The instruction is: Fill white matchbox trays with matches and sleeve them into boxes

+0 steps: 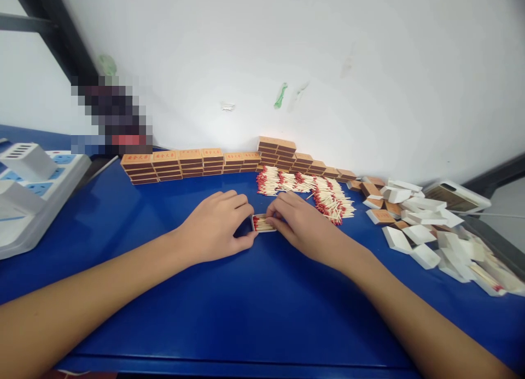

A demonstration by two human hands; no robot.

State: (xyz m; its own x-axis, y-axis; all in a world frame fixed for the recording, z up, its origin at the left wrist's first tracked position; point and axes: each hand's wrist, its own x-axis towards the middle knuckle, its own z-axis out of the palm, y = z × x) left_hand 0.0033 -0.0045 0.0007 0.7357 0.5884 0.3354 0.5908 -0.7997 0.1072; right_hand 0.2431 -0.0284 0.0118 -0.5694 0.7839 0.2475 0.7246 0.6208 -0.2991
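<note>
A small white matchbox tray (268, 231) lies on the blue table, holding red-tipped matches (260, 223) with their heads towards the left. My left hand (223, 223) grips the tray's left end between thumb and fingers. Over its right end, my right hand (293, 217) has thumb and fingers pinched together at the matches; the fingertips partly hide what they grip. Just behind my right hand spreads a pile of loose red-headed matches (328, 196).
Stacked orange-brown matchboxes (191, 163) line the wall. Empty white trays (424, 215) and orange sleeves (381, 216) lie heaped at the right, near a white phone-like device (457, 197). A white power strip (61, 185) with plugged-in adapters stands at the left.
</note>
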